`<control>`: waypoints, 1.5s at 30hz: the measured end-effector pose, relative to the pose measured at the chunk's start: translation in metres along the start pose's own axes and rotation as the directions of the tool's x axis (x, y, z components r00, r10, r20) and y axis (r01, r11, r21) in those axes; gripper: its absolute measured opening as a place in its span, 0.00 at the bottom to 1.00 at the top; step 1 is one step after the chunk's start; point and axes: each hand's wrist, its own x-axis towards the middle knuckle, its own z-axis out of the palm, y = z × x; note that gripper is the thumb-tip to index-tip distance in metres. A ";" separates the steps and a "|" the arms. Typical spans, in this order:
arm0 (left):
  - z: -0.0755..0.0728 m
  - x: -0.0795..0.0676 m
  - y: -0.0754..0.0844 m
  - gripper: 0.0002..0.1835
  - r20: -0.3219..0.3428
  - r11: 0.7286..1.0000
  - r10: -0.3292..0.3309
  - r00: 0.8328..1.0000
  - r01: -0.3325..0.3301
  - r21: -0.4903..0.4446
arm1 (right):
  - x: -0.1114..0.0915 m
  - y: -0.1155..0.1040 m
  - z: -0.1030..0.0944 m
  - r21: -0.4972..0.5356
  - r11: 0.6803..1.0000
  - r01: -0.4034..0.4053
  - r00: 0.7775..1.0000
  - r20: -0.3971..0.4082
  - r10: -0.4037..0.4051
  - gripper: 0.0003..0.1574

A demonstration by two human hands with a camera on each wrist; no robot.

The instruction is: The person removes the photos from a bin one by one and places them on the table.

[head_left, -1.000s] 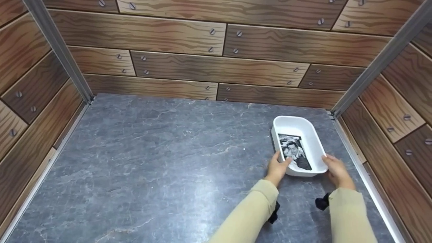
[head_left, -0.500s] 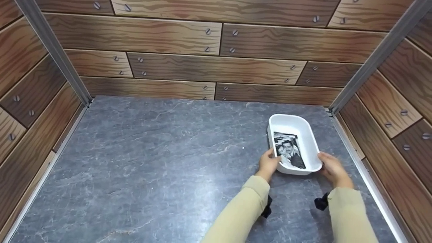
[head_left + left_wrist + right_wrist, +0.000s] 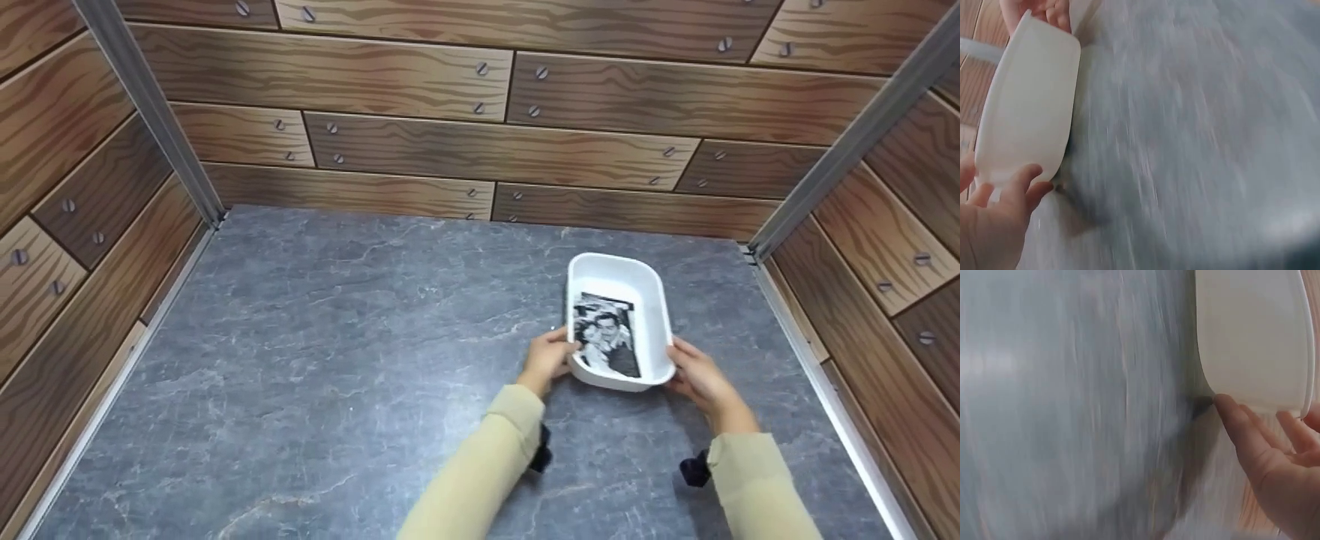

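A white rectangular tub (image 3: 652, 300) with rounded corners is held between both hands at the right of the head view. Inside it, toward the left wall, lies a black-and-white photo print (image 3: 609, 337) of people. My left hand (image 3: 547, 360) grips the tub's left side near the front corner, thumb over the rim and fingers against the outer wall. On the opposite side, my right hand (image 3: 701, 379) grips the wall the same way, thumb at the rim. Both wrist views show the fingertips on the tub's outer wall (image 3: 1033, 107), close over the grey surface.
A grey marble-patterned tabletop (image 3: 337, 337) spreads beneath the tub. Wood-plank-patterned panels (image 3: 420, 142) stand at the back and on both sides, joined by metal posts (image 3: 154, 105) at the corners. A pale metal strip (image 3: 832, 405) runs along the right edge.
Both hands have carried the tub, photo inside, to the left across the tabletop. Their grip on its sides stays the same. The head view has shifted slightly.
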 end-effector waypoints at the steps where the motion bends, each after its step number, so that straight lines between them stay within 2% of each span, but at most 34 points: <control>1: -0.009 0.000 0.002 0.23 -0.004 1.000 0.009 1.000 -0.009 0.014 | 0.001 -0.001 0.008 -0.014 1.000 0.005 1.000 0.000 -0.005 0.41; 6: -0.064 -0.004 0.010 0.22 -0.019 0.995 0.062 0.998 -0.060 0.079 | 0.009 -0.003 0.058 -0.022 0.999 0.038 0.999 0.022 -0.038 0.37; 13: -0.143 -0.022 0.027 0.30 0.043 0.995 -0.002 0.999 -0.003 0.100 | 0.017 -0.001 0.129 0.009 0.997 0.074 0.995 0.064 -0.074 0.34; 17: -0.175 -0.032 0.036 0.34 0.026 0.989 -0.033 0.999 0.029 0.144 | 0.021 -0.003 0.160 0.013 0.997 0.070 0.993 0.096 -0.071 0.33; 21: -0.197 -0.039 0.039 0.37 0.000 0.985 -0.022 1.000 0.021 0.173 | 0.025 -0.009 0.179 0.011 0.999 0.051 0.989 0.136 -0.052 0.34; 25: -0.210 -0.045 0.037 0.38 0.001 0.989 0.003 1.000 -0.003 0.145 | 0.027 -0.014 0.190 0.004 0.999 0.052 0.984 0.172 -0.052 0.34; 29: -0.212 -0.048 0.036 0.38 -0.005 0.993 0.014 1.000 -0.013 0.122 | 0.026 -0.018 0.195 -0.015 0.997 0.078 0.989 0.125 -0.075 0.32; 32: -0.211 -0.050 0.036 0.38 -0.027 0.992 0.026 0.999 -0.023 0.122 | 0.026 -0.023 0.201 -0.128 0.984 0.127 0.992 0.045 -0.122 0.33; 35: -0.211 -0.051 0.034 0.38 -0.051 0.992 0.031 0.998 -0.024 0.124 | 0.026 -0.033 0.209 -0.264 0.949 0.173 0.982 -0.025 -0.186 0.38; 38: -0.211 -0.051 0.033 0.39 -0.055 0.993 0.031 0.998 -0.024 0.115 | 0.023 -0.045 0.219 -0.325 0.916 0.234 0.955 -0.101 -0.280 0.44; 41: -0.210 -0.052 0.031 0.39 -0.054 0.994 0.024 0.998 -0.019 0.104 | 0.018 -0.054 0.237 -0.323 0.877 0.355 0.892 -0.166 -0.422 0.48; 43: -0.210 -0.053 0.031 0.39 -0.053 0.995 0.018 0.998 -0.013 0.098 | 0.016 -0.056 0.251 -0.316 0.850 0.421 0.858 -0.165 -0.486 0.50; 45: -0.210 -0.053 0.031 0.39 -0.053 0.996 0.015 0.998 -0.010 0.094 | 0.016 -0.057 0.264 -0.302 0.834 0.461 0.848 -0.129 -0.515 0.54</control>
